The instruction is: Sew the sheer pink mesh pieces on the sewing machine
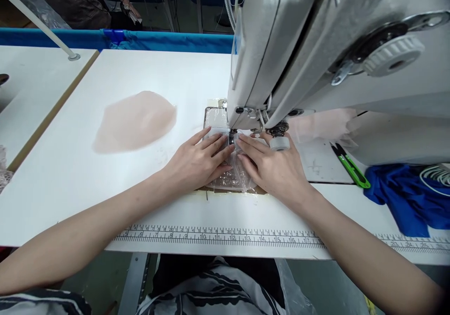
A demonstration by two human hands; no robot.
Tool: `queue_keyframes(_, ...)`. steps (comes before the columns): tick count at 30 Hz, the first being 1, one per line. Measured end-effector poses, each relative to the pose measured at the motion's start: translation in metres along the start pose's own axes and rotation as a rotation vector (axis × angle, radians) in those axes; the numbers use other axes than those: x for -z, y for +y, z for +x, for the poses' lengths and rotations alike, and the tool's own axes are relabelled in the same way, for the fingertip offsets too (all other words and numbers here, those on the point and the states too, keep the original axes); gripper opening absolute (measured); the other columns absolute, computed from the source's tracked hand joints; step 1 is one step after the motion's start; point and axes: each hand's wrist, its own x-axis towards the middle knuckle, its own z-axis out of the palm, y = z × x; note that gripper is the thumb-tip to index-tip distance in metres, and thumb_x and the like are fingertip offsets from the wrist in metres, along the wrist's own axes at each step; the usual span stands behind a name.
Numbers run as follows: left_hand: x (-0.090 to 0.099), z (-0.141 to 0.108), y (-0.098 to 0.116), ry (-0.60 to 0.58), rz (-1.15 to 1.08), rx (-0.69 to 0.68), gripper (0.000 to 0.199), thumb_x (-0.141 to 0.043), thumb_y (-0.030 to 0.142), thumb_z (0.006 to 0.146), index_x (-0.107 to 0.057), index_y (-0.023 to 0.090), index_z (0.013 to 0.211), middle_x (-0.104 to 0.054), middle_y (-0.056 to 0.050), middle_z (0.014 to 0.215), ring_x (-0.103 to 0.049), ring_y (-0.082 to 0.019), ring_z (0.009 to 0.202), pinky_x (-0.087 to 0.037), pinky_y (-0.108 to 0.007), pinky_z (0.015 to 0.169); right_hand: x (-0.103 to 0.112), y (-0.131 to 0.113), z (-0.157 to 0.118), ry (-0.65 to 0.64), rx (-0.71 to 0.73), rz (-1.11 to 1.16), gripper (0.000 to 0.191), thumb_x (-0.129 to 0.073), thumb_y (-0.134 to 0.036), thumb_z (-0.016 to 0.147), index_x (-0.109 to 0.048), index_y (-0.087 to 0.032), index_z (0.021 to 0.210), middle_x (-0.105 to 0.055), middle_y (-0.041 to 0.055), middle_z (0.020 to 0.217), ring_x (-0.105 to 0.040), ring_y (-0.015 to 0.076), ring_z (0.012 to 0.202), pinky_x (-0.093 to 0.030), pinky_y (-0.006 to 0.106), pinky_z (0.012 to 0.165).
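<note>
My left hand (pixel 197 161) lies flat with fingers spread, its fingertips just left of the presser foot (pixel 232 136) of a white sewing machine (pixel 260 48). On the other side of the foot my right hand (pixel 276 165) rests with its fingers extended, partly under the machine head. Between and under the hands is a thin, sheer piece of fabric (pixel 242 165) over the machine's plate; its edges are hard to make out. A sheer pale pink cloth piece (pixel 138 120) lies on the table to the left.
More pale pink fabric (pixel 325 125) lies under the machine arm. Green thread snips (pixel 351 167) and a blue cloth (pixel 411 193) are at the right. A printed ruler (pixel 218 237) runs along the front edge of the white table (pixel 63 202). Another person's hand (pixel 128 5) shows beyond.
</note>
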Motion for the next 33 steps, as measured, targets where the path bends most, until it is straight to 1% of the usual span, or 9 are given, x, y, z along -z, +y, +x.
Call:
queue_keyframes(5, 0.001, -0.002, -0.001, 0.055, -0.002, -0.018, 0.037, -0.051, 0.036, 0.099, -0.065, 0.011, 0.123, -0.066, -0.014, 0.126, -0.063, -0.026, 0.12, -0.047, -0.048, 0.11, 0.001, 0.0, -0.003, 0.043, 0.044, 0.038, 0.031, -0.049, -0.027, 0.098, -0.069, -0.015, 0.118, -0.076, 0.0075, 0.103, -0.065, 0.025, 0.097, -0.037, 0.046, 0.1)
queue_keyframes(11, 0.012, -0.003, -0.005, 0.117, -0.101, -0.289, 0.054, -0.054, 0.059, 0.091, -0.068, 0.011, 0.111, -0.072, -0.014, 0.114, -0.068, -0.027, 0.107, -0.054, -0.045, 0.101, 0.01, -0.001, -0.007, 0.124, 0.135, 0.173, 0.019, -0.054, -0.022, 0.095, -0.072, -0.018, 0.095, -0.076, 0.0023, 0.096, -0.066, 0.0168, 0.082, -0.042, 0.036, 0.089)
queue_keyframes(14, 0.014, -0.003, -0.005, 0.129, -0.059, -0.305, 0.029, -0.056, 0.038, 0.095, -0.068, 0.013, 0.103, -0.073, -0.012, 0.111, -0.071, -0.024, 0.102, -0.059, -0.039, 0.092, 0.015, 0.001, -0.007, 0.111, 0.18, 0.28, 0.035, -0.056, -0.048, 0.093, -0.071, -0.016, 0.097, -0.076, 0.0049, 0.096, -0.066, 0.0188, 0.082, -0.043, 0.037, 0.085)
queue_keyframes(17, 0.012, -0.004, -0.002, 0.172, -0.074, -0.193, 0.015, -0.052, 0.018, 0.095, -0.067, 0.013, 0.095, -0.076, -0.009, 0.104, -0.073, -0.019, 0.094, -0.062, -0.031, 0.081, 0.018, 0.001, -0.007, 0.056, 0.191, 0.313, 0.061, -0.055, -0.067, 0.085, -0.069, -0.012, 0.108, -0.074, 0.0086, 0.104, -0.066, 0.0231, 0.088, -0.043, 0.04, 0.087)
queue_keyframes(19, 0.01, -0.004, 0.0, 0.193, -0.111, -0.126, 0.016, -0.052, 0.018, 0.096, -0.066, 0.012, 0.093, -0.076, -0.008, 0.101, -0.074, -0.018, 0.09, -0.063, -0.028, 0.075, 0.018, 0.0, -0.008, 0.03, 0.18, 0.256, 0.048, -0.057, -0.055, 0.089, -0.068, -0.014, 0.11, -0.074, 0.007, 0.106, -0.066, 0.0225, 0.091, -0.042, 0.04, 0.091)
queue_keyframes(21, 0.009, -0.004, 0.002, 0.207, -0.093, -0.107, 0.019, -0.053, 0.024, 0.096, -0.067, 0.012, 0.098, -0.076, -0.009, 0.103, -0.074, -0.019, 0.091, -0.064, -0.03, 0.074, 0.016, -0.002, -0.008, 0.04, 0.181, 0.186, 0.02, -0.057, -0.031, 0.093, -0.071, -0.018, 0.102, -0.075, 0.0028, 0.105, -0.067, 0.0192, 0.091, -0.042, 0.039, 0.094)
queue_keyframes(23, 0.009, -0.004, 0.004, 0.19, -0.031, -0.101, 0.024, -0.053, 0.027, 0.097, -0.067, 0.011, 0.108, -0.074, -0.01, 0.11, -0.073, -0.021, 0.099, -0.064, -0.033, 0.08, 0.016, -0.003, -0.008, 0.082, 0.2, 0.146, 0.02, -0.054, -0.012, 0.092, -0.072, -0.021, 0.093, -0.076, -0.0013, 0.104, -0.067, 0.0157, 0.091, -0.043, 0.036, 0.095)
queue_keyframes(26, 0.007, -0.005, 0.006, 0.145, 0.056, -0.087, 0.027, -0.049, 0.023, 0.098, -0.066, 0.009, 0.114, -0.072, -0.011, 0.114, -0.07, -0.022, 0.108, -0.063, -0.034, 0.087, 0.017, -0.004, -0.007, 0.139, 0.24, 0.142, 0.024, -0.054, -0.008, 0.091, -0.073, -0.021, 0.092, -0.077, -0.002, 0.101, -0.068, 0.0139, 0.097, -0.045, 0.033, 0.094)
queue_keyframes(33, 0.006, -0.005, 0.008, 0.148, 0.13, -0.131, 0.024, -0.053, 0.015, 0.095, -0.07, 0.005, 0.107, -0.073, -0.013, 0.11, -0.072, -0.024, 0.102, -0.064, -0.032, 0.083, 0.014, -0.004, -0.008, 0.182, 0.266, 0.178, 0.022, -0.055, -0.006, 0.091, -0.072, -0.019, 0.09, -0.078, -0.0007, 0.096, -0.07, 0.0133, 0.096, -0.047, 0.033, 0.096)
